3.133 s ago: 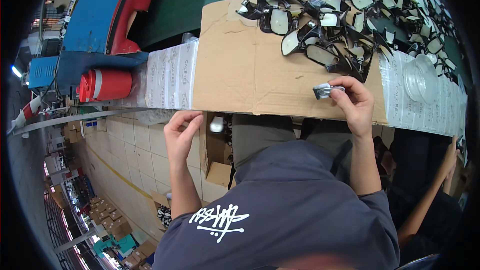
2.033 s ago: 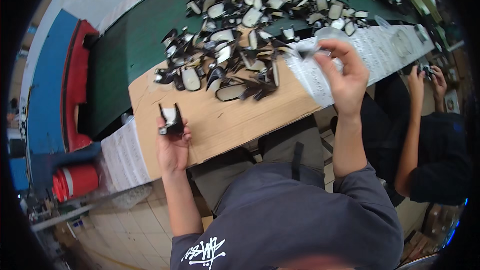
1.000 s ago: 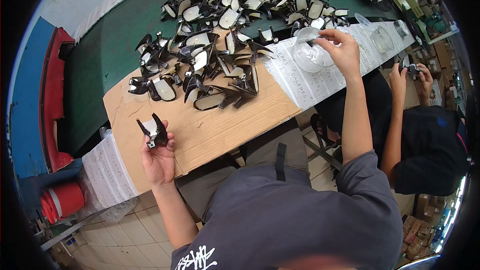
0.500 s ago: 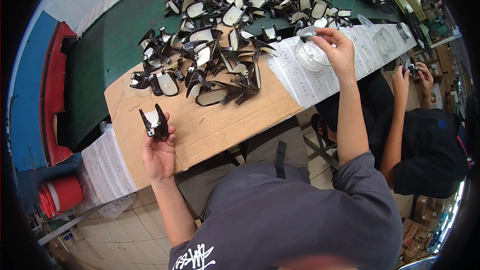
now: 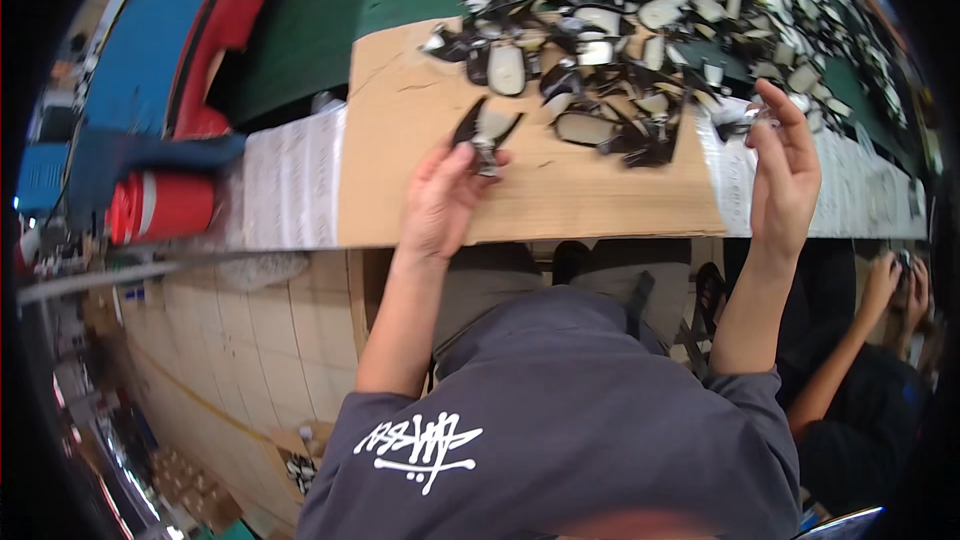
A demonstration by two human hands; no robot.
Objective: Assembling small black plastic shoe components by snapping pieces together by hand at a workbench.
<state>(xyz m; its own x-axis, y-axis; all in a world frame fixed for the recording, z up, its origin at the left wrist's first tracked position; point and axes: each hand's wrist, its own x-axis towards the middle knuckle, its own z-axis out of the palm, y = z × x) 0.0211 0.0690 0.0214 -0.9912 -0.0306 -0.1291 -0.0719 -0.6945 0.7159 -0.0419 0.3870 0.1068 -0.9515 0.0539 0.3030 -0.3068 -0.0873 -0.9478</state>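
My left hand (image 5: 441,198) is closed around a black curved piece (image 5: 487,145) with two pointed, wing-like sides and a pale inside, held just above the cardboard sheet (image 5: 560,205). At the right, my right hand (image 5: 785,175) is raised over the white-wrapped strip of the table. Its thumb and forefinger come together on something small and shiny, too blurred to name. Beside those fingertips shows part of a clear round tub (image 5: 730,123). Several similar black pieces with pale insides (image 5: 506,70) are heaped beyond both hands, on the cardboard and the green surface.
A red cylindrical container (image 5: 180,205) stands at the left, near a red-edged blue panel (image 5: 150,40). At the far right, a co-worker's hands (image 5: 895,290) hold a small dark thing. The table's front edge crosses before my lap.
My view has swung left, shifting the table rightward in the picture. The black piece stays in my left hand. My right hand has drawn back slightly from the tub, its fingers still pinched.
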